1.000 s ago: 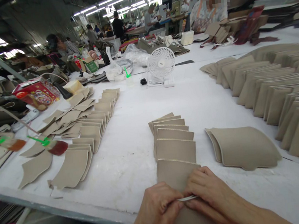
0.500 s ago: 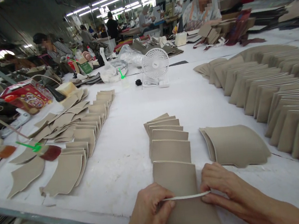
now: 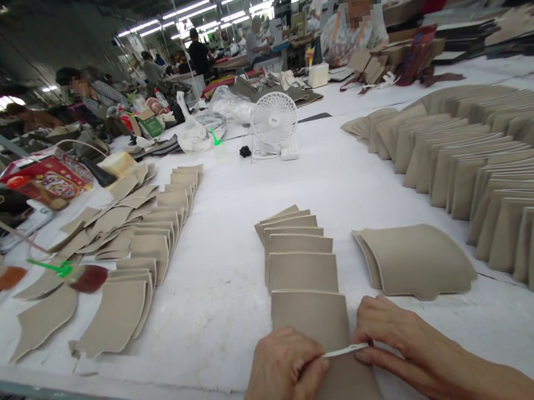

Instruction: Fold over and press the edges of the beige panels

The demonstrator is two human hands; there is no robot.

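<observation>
My left hand (image 3: 283, 378) and my right hand (image 3: 398, 340) pinch the top edge of a beige leather piece (image 3: 346, 389) at the near edge of the white table (image 3: 228, 277). A thin white folded rim shows between my fingertips. Just beyond lies a row of overlapped folded beige pieces (image 3: 299, 261). To its right sits a small stack of curved beige pieces (image 3: 417, 259).
Rows of beige pieces (image 3: 493, 163) cover the right side, and more fanned pieces (image 3: 144, 236) lie at left by two glue bottles with green nozzles (image 3: 78, 277). A small white fan (image 3: 273, 120) stands mid-table. Other people work at the far tables.
My hands first spread apart along the piece's top edge, then came a little closer together. The view shifted slightly.
</observation>
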